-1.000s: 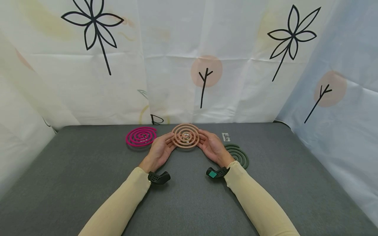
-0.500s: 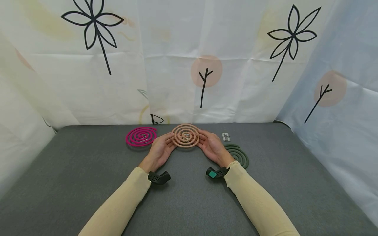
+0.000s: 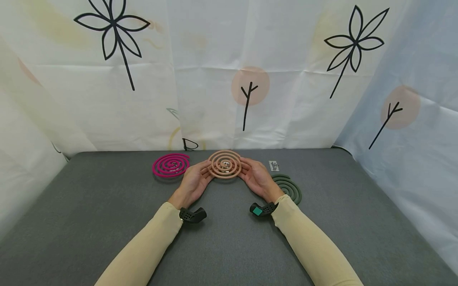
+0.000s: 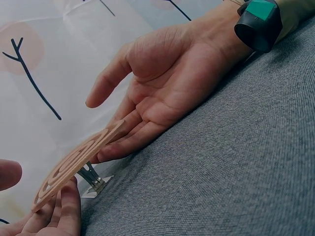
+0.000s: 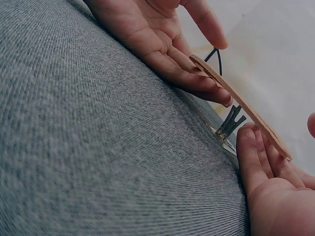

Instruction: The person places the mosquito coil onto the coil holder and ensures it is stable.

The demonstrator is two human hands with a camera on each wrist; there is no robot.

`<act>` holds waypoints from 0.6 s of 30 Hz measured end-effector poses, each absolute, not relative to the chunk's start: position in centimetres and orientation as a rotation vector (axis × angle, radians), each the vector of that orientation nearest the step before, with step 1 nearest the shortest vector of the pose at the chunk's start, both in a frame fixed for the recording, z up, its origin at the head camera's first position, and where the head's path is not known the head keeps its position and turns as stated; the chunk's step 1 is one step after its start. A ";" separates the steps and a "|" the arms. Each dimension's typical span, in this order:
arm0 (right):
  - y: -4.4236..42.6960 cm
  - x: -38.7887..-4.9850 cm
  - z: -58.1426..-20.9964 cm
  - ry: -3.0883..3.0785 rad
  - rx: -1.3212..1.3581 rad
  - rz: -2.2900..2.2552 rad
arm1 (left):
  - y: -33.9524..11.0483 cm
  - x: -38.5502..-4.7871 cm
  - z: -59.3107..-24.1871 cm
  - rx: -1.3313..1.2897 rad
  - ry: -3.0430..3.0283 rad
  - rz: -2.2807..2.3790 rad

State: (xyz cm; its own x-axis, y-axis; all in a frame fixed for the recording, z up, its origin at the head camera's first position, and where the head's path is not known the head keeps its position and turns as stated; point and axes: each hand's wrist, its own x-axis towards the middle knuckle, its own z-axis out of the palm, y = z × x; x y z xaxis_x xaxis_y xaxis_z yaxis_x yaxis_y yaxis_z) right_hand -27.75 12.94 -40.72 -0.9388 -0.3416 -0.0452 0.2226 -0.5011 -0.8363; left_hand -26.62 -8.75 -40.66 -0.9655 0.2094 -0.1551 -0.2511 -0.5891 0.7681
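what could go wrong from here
The tan mosquito coil has fingers of the left hand and right hand under it but both thumbs clear, so it might slide off. Its thin spiral could snap if pushed unevenly onto the metal stand below. The left hand could also nudge the pink mosquito coil close beside it.

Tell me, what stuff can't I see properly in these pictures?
Head view: the left part of the green spiral is hidden behind the right grip.
Head view: the markings on the small silvery rectangle are too small to make out.
Head view: most of the metal stand is hidden by the tan spiral above it.
Left wrist view: the left grip is cut off by the picture's edge.
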 end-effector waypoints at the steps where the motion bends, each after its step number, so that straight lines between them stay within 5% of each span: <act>1: 13.0 -27.7 -40.7 1.347 -0.184 -2.463 | -8.8 -26.6 -40.6 -0.067 1.262 2.590; 18: 13.0 -27.7 -40.6 1.352 -0.174 -2.465 | -8.8 -26.5 -40.6 -0.029 1.266 2.582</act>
